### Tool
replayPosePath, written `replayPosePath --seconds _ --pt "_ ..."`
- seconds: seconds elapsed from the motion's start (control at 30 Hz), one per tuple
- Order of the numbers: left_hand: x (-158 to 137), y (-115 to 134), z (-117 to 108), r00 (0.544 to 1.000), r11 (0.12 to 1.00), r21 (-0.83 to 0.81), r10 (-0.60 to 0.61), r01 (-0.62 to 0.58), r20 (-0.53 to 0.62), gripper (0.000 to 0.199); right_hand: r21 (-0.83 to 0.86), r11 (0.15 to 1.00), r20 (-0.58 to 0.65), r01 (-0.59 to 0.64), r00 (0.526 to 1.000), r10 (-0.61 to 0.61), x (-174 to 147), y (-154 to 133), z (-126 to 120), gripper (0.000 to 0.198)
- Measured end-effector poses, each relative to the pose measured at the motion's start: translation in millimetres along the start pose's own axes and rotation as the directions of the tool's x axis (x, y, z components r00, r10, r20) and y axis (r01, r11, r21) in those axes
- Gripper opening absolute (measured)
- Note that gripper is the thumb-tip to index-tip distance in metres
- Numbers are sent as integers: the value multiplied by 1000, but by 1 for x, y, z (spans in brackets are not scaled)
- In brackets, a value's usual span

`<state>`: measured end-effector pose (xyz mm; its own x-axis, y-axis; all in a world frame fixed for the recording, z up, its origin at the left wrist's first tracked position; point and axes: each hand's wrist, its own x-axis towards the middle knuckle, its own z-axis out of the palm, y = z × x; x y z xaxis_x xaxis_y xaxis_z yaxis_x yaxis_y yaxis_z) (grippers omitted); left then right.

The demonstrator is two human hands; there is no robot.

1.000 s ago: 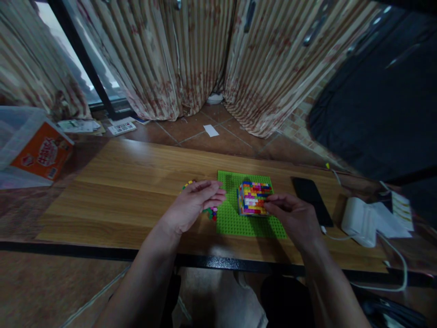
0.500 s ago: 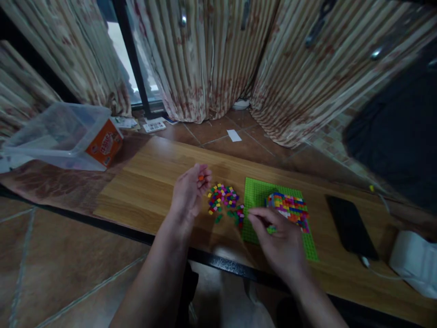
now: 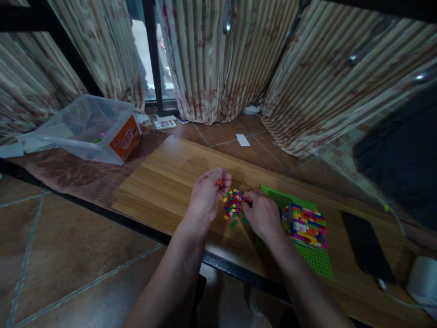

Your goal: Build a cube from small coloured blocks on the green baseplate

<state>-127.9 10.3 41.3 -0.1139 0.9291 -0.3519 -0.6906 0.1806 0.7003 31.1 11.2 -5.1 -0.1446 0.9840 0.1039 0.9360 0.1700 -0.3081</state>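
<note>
An orange toy brick (image 3: 219,181) sits in the curled fingers of my left hand (image 3: 206,193), raised left of the loose pile. Small colourful building bricks (image 3: 233,203) lie heaped on the wooden table between my hands. My right hand (image 3: 261,210) reaches down at the pile's right edge, its thumb and fingertips pinched together among the bricks; what they hold is too small to make out. Right of that hand, a block built of many-coloured bricks (image 3: 305,225) stands on a green studded baseplate (image 3: 317,263), partly covered by my right wrist.
A clear plastic box (image 3: 92,127) with an orange label stands at the far left on a patterned cloth. To the right lie a black phone (image 3: 367,246) with a cable and a white object (image 3: 423,280). Papers (image 3: 165,123) and curtains (image 3: 218,68) are behind the table.
My right hand has moved left from over the green baseplate to the loose bricks. My left hand still holds the orange brick. The whole view has shifted, so things appear further right.
</note>
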Motion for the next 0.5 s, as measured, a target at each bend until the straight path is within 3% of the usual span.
replayPosePath --seconds 0.27,0.5 --pt "-3 -1 2 1000 999 36 -11 11 14 8 -118 989 18 87 996 -85 -3 2 -3 14" --pt "-1 -10 6 1000 980 200 9 -11 12 9 -87 992 70 86 994 -80 -4 9 -7 19"
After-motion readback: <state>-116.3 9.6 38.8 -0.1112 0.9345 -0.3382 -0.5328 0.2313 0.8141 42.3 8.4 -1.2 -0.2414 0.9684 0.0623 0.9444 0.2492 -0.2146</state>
